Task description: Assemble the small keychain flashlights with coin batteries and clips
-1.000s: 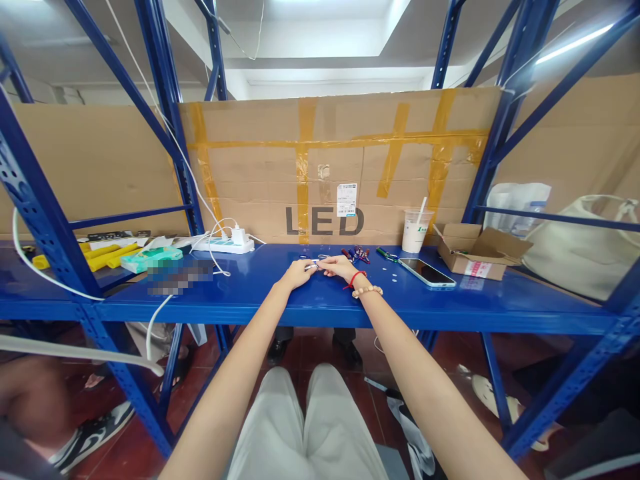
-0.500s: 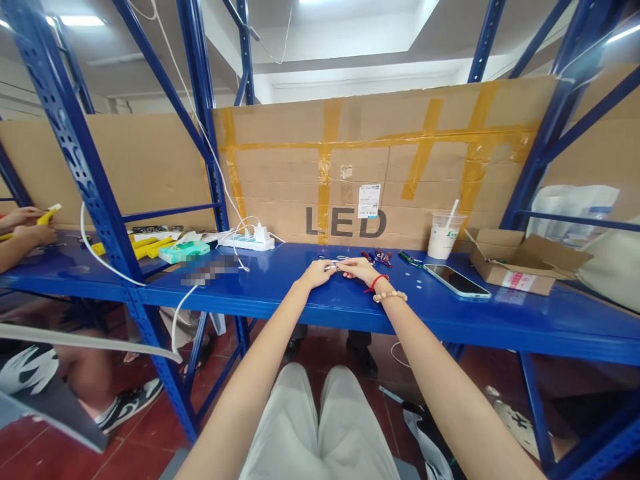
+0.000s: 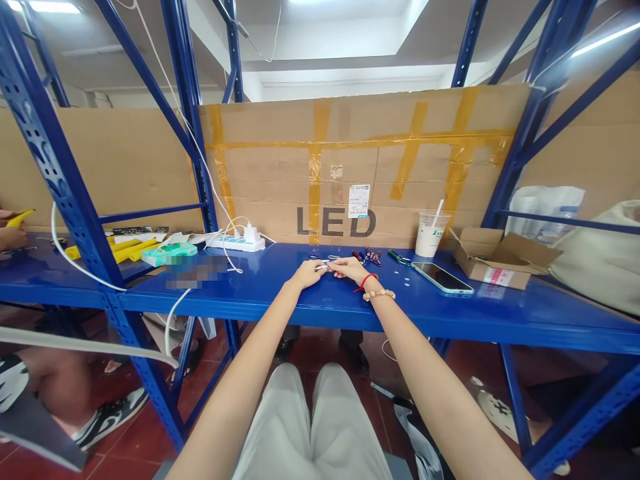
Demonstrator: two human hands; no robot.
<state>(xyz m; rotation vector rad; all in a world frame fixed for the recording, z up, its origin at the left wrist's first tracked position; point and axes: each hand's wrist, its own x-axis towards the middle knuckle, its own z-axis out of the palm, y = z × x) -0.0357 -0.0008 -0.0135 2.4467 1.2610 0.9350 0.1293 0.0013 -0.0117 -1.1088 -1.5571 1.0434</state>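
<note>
My left hand (image 3: 306, 274) and my right hand (image 3: 349, 268) meet over the blue table (image 3: 280, 293), fingertips closed. Between them they pinch a small, thin, whitish piece (image 3: 323, 267), too small to name. On my right wrist are a red cord bracelet (image 3: 367, 283) and a beaded bracelet (image 3: 379, 294). Just behind the hands lie a few small thin items (image 3: 334, 257) on the tabletop. Dark red and purple small pieces (image 3: 370, 257) form a pile beyond my right hand. A green-handled tool (image 3: 399, 257) rests farther right.
To the right stand a phone (image 3: 442, 277) lying flat, a drink cup with straw (image 3: 429, 235) and an open cardboard box (image 3: 493, 263). At left are a power strip (image 3: 236, 243), a green packet (image 3: 170, 253) and yellow tools (image 3: 131, 248). A co-worker's hand (image 3: 13, 235) shows far left.
The view has turned slightly right, so the scene sits farther left. Both hands stay together on the small piece, with little visible movement over the table.
</note>
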